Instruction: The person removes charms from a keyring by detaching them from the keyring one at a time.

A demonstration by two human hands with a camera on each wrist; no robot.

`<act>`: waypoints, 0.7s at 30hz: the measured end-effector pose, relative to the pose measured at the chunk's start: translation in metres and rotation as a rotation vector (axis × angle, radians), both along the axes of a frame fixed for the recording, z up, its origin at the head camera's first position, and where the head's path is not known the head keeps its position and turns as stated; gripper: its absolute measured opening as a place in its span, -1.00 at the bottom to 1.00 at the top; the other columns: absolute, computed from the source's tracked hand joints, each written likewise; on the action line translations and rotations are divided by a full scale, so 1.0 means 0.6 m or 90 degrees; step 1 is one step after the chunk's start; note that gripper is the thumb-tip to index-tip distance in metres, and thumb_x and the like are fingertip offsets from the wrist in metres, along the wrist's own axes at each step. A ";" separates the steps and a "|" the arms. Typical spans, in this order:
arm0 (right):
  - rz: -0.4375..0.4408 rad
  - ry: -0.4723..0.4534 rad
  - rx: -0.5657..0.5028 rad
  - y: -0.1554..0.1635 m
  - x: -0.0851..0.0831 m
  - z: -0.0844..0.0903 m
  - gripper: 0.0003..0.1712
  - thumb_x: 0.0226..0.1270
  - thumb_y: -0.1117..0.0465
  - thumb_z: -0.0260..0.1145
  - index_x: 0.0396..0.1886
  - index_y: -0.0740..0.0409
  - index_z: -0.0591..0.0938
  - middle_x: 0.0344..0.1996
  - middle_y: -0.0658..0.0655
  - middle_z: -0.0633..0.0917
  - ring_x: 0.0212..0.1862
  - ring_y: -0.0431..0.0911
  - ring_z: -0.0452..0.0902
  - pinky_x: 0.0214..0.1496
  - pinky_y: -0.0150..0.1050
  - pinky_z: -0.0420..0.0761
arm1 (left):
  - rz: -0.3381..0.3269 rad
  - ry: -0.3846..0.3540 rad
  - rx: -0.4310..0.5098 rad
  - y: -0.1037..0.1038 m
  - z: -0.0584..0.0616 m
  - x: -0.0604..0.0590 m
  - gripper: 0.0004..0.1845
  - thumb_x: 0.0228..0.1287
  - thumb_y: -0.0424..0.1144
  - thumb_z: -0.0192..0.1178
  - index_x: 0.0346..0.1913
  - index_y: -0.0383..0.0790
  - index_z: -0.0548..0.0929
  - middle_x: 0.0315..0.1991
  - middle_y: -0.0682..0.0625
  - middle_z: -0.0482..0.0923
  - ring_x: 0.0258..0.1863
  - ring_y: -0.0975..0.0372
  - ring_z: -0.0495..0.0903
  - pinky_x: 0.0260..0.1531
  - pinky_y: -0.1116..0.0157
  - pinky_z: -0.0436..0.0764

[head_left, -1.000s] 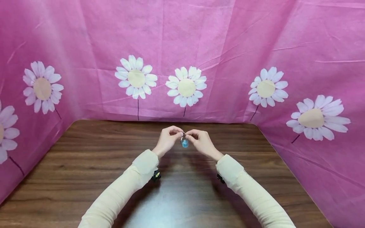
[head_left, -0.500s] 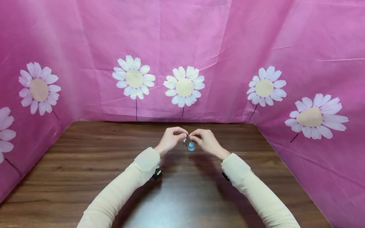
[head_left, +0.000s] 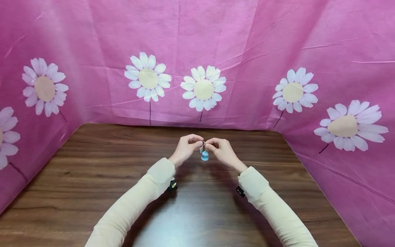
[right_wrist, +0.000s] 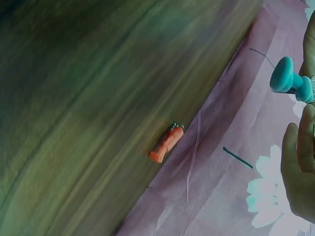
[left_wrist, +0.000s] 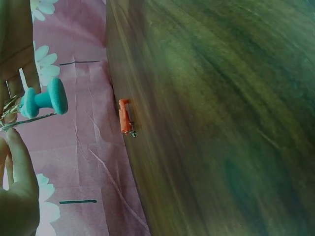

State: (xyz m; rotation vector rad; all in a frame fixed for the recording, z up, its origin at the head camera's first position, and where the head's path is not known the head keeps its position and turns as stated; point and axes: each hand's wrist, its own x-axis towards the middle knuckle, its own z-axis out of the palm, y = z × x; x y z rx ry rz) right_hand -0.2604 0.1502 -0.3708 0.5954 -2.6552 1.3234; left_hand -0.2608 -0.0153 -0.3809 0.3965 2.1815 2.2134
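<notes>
Both hands are raised together over the middle of the wooden table [head_left: 92,164]. My left hand [head_left: 195,145] and right hand [head_left: 210,146] each pinch a small metal ring [head_left: 202,147] from their own side, fingertips almost touching. A little blue charm [head_left: 204,156] hangs under the ring. In the left wrist view the charm [left_wrist: 47,101] looks teal and mushroom-shaped, with the ring's wire [left_wrist: 24,120] beside my fingers [left_wrist: 19,162]. The right wrist view shows the same charm [right_wrist: 290,78] above my fingers [right_wrist: 300,167].
Pink cloth with white daisies [head_left: 216,41] walls the table at the back and both sides. A small orange piece with a metal tip [left_wrist: 125,117] lies at the table's far edge against the cloth, and the orange piece [right_wrist: 166,142] also shows in the right wrist view.
Both hands keep their pinch on the ring and stay nearly in place. The blue charm has swung a little right and back. The head view has tilted slightly.
</notes>
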 end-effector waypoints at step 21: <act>0.020 -0.005 -0.055 -0.015 0.001 -0.011 -0.84 0.19 0.30 0.27 -0.26 0.27 0.68 -0.33 0.20 0.72 -0.35 -0.25 0.57 -0.28 -0.42 0.54 | 0.023 0.109 -0.193 -0.019 -0.012 0.008 -0.77 0.11 -0.31 0.27 -0.13 -0.22 0.65 -0.18 -0.08 0.68 -0.24 0.20 0.67 -0.24 0.34 0.61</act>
